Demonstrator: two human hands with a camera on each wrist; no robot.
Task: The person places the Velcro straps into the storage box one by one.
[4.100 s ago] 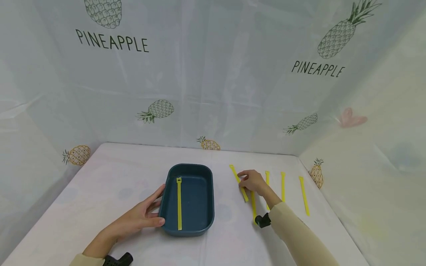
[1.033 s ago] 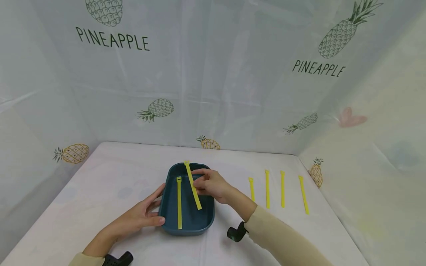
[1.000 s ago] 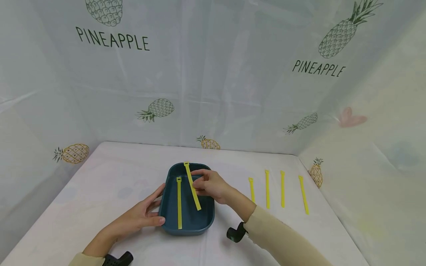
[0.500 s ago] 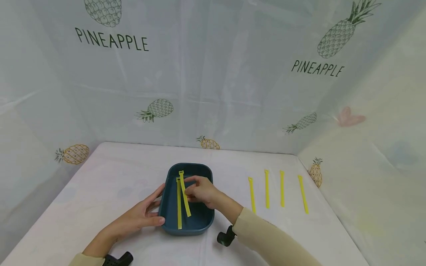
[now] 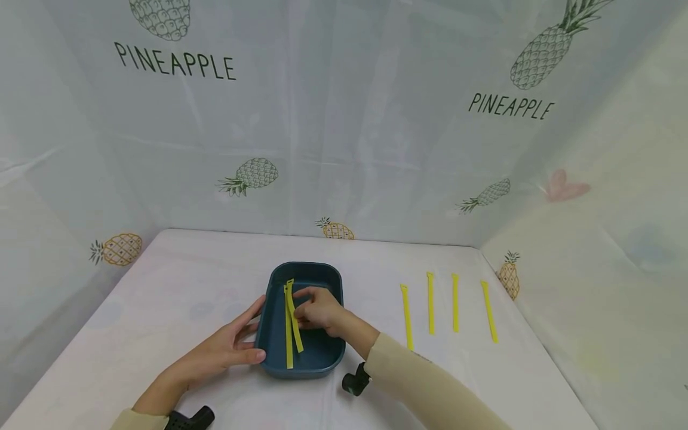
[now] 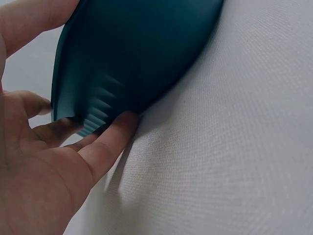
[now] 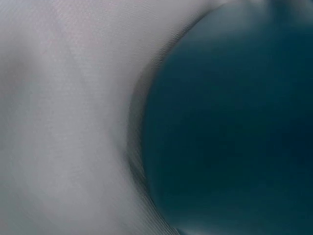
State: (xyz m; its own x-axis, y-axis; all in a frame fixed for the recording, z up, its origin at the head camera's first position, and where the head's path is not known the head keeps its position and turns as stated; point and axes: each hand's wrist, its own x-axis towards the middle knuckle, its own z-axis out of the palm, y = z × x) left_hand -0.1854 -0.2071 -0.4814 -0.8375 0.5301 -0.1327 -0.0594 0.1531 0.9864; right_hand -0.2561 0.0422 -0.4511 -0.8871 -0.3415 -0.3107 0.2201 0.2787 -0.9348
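A dark blue rectangular tray (image 5: 322, 358) stands on the table. My left hand (image 5: 228, 346) rests against its left side, fingers spread along the outer wall; in the left wrist view the fingertips (image 6: 124, 122) touch the tray wall (image 6: 142, 54). One yellow cable tie (image 5: 288, 352), a flat strap with a slotted head, lies lengthwise in the tray. My right hand (image 5: 321, 312) reaches inside and pinches a second yellow cable tie (image 5: 298, 341), slightly bent and slanting across the first near their heads. Only the blurred tray (image 7: 220, 122) fills the right wrist view; the right fingers are not clear there.
Right of the tray, several yellow cable ties (image 5: 432, 304) lie spaced apart on the white-covered table (image 5: 215, 269). The right forearm passes by the nearest one's lower end. A pineapple-print curtain (image 5: 365, 119) stands behind and at both sides.
My right hand took a cable tie from the table, carried it left into the tray and lowered it beside the first. The left hand has stayed at the tray's side.
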